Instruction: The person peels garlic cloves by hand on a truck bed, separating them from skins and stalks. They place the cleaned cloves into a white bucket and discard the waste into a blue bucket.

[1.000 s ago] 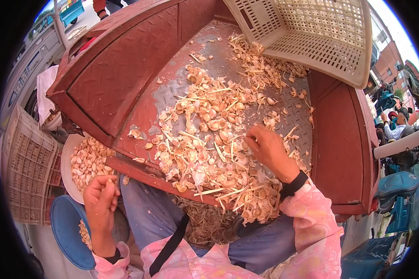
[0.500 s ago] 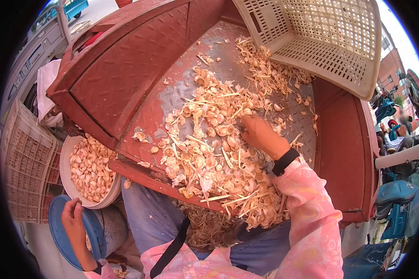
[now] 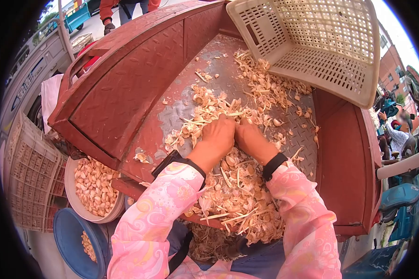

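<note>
Both hands work side by side in the garlic heap [image 3: 228,181] spread over the red metal tray [image 3: 125,93], at about 12 o'clock from the person's lap. The white bowl [image 3: 70,186] at 9 o'clock holds a fair load of separated cloves, and the blue bucket [image 3: 70,237] below it holds a few more, so part of the work appears done. A large mass of skins, stalks and unsorted cloves remains on the tray, reaching up to the tipped plastic crate [image 3: 340,46] at 1 o'clock. The left hand [image 3: 217,136] and right hand [image 3: 247,136] touch each other, fingers curled down into the heap; whether they grip a clove cannot be determined.
</note>
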### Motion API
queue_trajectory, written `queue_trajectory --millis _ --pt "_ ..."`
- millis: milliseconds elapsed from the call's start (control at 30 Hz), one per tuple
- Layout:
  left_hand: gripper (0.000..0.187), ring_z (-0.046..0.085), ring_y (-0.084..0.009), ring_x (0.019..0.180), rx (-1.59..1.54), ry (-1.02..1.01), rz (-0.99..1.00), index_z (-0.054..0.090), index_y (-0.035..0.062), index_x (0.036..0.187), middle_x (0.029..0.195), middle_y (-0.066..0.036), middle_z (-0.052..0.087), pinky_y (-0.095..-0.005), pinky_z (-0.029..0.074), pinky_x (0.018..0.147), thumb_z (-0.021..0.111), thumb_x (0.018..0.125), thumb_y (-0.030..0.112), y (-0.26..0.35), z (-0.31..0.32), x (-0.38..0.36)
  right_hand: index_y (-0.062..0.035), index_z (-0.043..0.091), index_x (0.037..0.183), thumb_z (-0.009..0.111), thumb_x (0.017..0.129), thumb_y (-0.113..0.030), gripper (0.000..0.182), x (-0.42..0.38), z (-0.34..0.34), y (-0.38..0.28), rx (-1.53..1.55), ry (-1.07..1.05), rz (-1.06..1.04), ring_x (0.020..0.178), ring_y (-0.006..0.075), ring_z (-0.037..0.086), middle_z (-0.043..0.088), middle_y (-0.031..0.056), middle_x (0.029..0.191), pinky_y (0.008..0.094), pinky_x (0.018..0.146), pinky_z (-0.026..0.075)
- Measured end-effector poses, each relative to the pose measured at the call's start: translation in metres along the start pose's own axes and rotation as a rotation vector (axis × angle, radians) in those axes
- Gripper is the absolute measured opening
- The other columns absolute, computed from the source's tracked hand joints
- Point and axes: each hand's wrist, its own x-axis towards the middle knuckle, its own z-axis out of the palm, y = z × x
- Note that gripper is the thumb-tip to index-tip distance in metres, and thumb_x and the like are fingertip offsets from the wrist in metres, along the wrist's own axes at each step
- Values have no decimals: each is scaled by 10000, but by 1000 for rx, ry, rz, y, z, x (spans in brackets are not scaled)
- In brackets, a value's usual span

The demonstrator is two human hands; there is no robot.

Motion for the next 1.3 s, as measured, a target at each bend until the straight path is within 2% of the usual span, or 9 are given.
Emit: queue_trajectory --millis 233,367,467,600,767,867,967,1167,1300 --pt "117 620 -376 837 153 -92 68 628 -1 820 967 -204 578 -472 493 707 599 754 90 -6 24 2 -38 525 1013 574 771 -26 248 -38 -16 -3 -27 -95 30 672 331 609 572 154 786 419 601 493" --pt "154 626 -367 761 154 -120 109 623 -2 821 977 -209 597 -447 489 673 610 771 144 -6 11 -22 -60 533 1025 587 829 -75 204 -57 -26 9 749 -195 340 662 187 601 569 82 739 307 554 481" --pt "200 635 -285 714 -245 -101 -145 609 -9 769 994 -190 611 -394 491 651 607 808 188 6 -15 -48 -71 544 1007 581 875 -111 143 -75 -42 1 1292 -234 619 631 67 568 574 -23 740 212 522 450" --pt "229 612 -168 886 -1355 -222 -612 551 37 986 1019 -110 621 -336 497 758 546 910 252 18 -28 -87 -87 548 1020 622 881 -165 176 -93 -54 -17 1539 -159 632 639 50 562 587 -28 800 184 516 440" --pt "238 575 -307 1001 -2094 -166 -760 466 20 1104 1054 -154 542 -525 488 882 424 972 213 29 12 -113 -65 558 1067 592 912 -186 200 -98 -60 -69 1146 -123 340 647 38 552 625 -9 865 181 530 447" --pt "254 581 -305 1002 -2318 -123 -770 451 6 1140 1056 -162 547 -491 514 865 415 970 192 29 18 -119 -51 569 1100 567 928 -170 209 -100 -73 -80 1166 -96 435 628 36 550 639 -1 859 178 522 442" --pt "272 601 -289 966 -2190 -144 -799 447 -7 1166 1082 -183 561 -424 540 846 408 969 176 28 12 -125 -33 562 1129 567 924 -151 236 -112 -74 -72 1200 -52 490 582 57 544 646 28 895 190 496 444" --pt "168 622 -136 752 -2012 -238 -599 530 0 1052 942 -133 625 -221 551 631 530 923 108 18 -4 -142 -12 584 1126 616 876 -113 271 -113 -67 -77 462 383 208 644 95 545 599 72 955 226 559 449" --pt "169 554 -39 691 -1663 -203 -487 556 8 1016 852 -49 618 -155 453 524 597 896 120 27 -13 -158 -30 629 1038 631 852 -73 191 -112 -77 -92 904 38 177 659 106 530 585 63 862 232 578 431"
